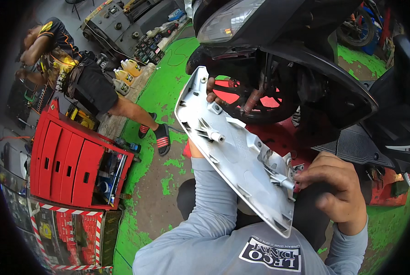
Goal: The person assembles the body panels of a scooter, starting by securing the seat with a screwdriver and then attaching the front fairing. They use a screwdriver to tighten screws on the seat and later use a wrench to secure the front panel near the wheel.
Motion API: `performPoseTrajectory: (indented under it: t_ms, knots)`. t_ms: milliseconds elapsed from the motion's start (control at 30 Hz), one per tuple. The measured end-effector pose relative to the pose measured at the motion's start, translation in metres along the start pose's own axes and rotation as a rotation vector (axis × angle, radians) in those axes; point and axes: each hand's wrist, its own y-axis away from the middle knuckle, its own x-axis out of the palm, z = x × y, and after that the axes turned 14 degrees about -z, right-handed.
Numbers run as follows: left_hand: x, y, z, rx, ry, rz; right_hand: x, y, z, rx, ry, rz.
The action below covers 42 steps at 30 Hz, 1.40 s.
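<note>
A white plastic motorcycle fairing panel (235,149) is held slantwise in front of me, its inner side with posts and clips facing up. My left hand (212,91) is closed on its far edge; only some fingertips show past the rim, and the panel hides the rest. My right hand (338,188) is at the panel's near right side. Its fingers reach to a mounting post (283,180), with the thumb held apart from them. Whether a fingertip touches the post I cannot tell. Just beyond stands a dark motorcycle (301,32) with its front wheel (260,98) showing.
At the left stands a red tool cabinet (70,160) with drawers and an open side compartment. Beyond it another person (86,78) in shorts and sandals stands near yellow jugs (131,68) and a machine (115,25). The floor (166,68) is worn green paint.
</note>
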Motion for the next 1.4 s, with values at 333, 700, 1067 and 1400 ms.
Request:
performPoseTrajectory:
  t_ms: [333,700,1067,1400]
  knots:
    - [-0.011,-0.018,-0.009,-0.017,0.088,0.037,-0.015,0.029,-0.026,-0.156,0.288,-0.223]
    - [0.048,0.009,-0.001,0.478,-0.249,-0.294,-0.027,0.042,-0.036,-0.092,0.494,-0.352]
    - [0.085,0.009,0.043,0.611,-0.324,-0.334,-0.039,0.052,-0.065,0.163,0.448,-0.661]
    - [0.102,0.000,0.048,0.594,-0.316,-0.439,-0.040,0.038,-0.084,0.194,0.457,-0.816]
